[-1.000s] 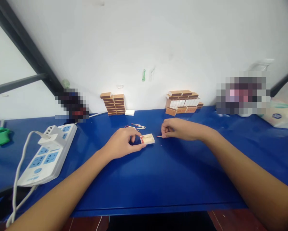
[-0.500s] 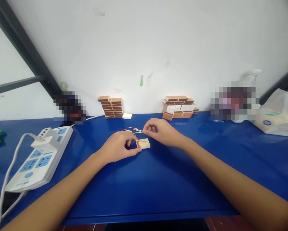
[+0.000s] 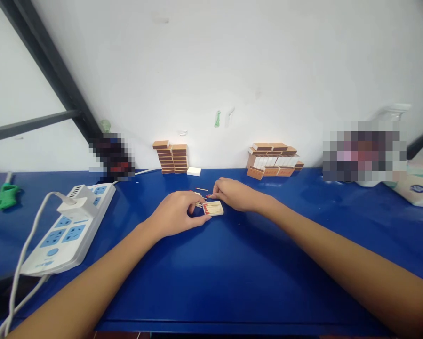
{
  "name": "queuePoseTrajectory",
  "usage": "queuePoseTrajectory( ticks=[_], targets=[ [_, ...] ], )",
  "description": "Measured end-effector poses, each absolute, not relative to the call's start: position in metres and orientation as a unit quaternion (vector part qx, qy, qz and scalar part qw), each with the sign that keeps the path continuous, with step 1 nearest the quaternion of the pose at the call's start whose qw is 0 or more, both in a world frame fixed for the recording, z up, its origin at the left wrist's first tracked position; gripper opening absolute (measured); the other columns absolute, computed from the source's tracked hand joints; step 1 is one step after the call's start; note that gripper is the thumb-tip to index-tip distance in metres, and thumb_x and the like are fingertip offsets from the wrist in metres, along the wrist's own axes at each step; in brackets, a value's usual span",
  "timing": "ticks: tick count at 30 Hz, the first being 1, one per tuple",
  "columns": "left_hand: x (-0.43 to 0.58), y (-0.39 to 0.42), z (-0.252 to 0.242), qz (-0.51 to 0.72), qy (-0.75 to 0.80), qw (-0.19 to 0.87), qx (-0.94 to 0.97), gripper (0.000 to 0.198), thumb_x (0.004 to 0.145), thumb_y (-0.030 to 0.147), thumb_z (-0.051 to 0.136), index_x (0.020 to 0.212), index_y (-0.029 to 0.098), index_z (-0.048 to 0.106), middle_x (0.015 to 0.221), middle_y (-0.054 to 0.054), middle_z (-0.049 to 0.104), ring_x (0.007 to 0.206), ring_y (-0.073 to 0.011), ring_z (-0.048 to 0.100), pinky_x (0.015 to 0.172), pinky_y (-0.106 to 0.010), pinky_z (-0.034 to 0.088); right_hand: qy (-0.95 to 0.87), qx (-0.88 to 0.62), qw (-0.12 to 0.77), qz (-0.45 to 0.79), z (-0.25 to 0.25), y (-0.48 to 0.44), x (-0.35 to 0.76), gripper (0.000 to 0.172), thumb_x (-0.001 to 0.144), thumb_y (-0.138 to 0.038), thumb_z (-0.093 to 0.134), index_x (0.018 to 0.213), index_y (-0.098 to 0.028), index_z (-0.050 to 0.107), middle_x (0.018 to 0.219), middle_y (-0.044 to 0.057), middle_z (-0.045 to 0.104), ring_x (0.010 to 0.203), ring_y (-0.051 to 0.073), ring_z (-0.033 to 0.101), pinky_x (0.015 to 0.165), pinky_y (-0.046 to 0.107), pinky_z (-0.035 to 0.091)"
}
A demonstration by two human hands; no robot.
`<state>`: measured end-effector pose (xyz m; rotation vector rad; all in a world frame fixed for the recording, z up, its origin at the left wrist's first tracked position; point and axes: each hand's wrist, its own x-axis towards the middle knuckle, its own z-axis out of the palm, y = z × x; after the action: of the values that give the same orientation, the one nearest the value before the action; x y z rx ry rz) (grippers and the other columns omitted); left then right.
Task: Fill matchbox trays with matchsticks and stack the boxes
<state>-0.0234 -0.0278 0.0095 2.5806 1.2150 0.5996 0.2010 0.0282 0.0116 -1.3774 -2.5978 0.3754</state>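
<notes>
My left hand [image 3: 173,214] grips the left end of a small open matchbox tray [image 3: 215,208] between thumb and fingers. Matches with red heads lie inside the tray, their heads toward my left hand. My right hand [image 3: 235,194], just behind the tray, has its fingers pinched together at some matches, whose red heads [image 3: 208,196] show at the fingertips. A loose match [image 3: 202,189] lies on the table behind them. More loose matches [image 3: 198,205] are partly hidden by my left fingers.
Matchboxes stand against the wall in a left stack [image 3: 174,160] and a right stack [image 3: 275,160]. A white tray-like piece [image 3: 194,171] sits by the left stack. A power strip [image 3: 70,235] with a white cable lies left, near a green-handled tool [image 3: 8,195]. A tissue pack [image 3: 421,186] is far right.
My right fingertips have come down and closer to the tray, now at red match heads. The loose matches lie differently. My left hand keeps hold of the tray; the view has shifted slightly.
</notes>
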Motion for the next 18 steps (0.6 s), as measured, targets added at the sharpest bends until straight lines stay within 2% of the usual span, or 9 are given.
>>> queuePoseTrajectory(
  ticks=[12,18],
  targets=[
    [-0.024,-0.026,0.008,0.198,0.427,0.114,0.875,0.034,0.088,0.045,0.072,0.114,0.022,0.075,0.066,0.004,0.056,0.056,-0.0116,0.049,0.055,-0.026,0.032,-0.884,-0.455,0.045,0.096,0.02,0.008,0.213,0.019,0.105,-0.023,0.051,0.101,-0.012,0.067,0.107,0.013,0.067,0.088,0.019,0.063,0.078,0.029,0.046],
    [-0.022,-0.028,0.009,0.192,0.427,0.118,0.876,0.031,0.089,0.043,0.072,0.111,0.022,0.075,0.062,0.004,0.053,0.055,-0.0117,0.048,0.054,-0.026,0.031,-0.885,-0.462,0.034,0.056,0.023,-0.004,0.216,0.019,0.106,-0.023,0.05,0.096,-0.014,0.065,0.106,0.013,0.066,0.083,0.019,0.063,0.075,0.029,0.047]
  ],
)
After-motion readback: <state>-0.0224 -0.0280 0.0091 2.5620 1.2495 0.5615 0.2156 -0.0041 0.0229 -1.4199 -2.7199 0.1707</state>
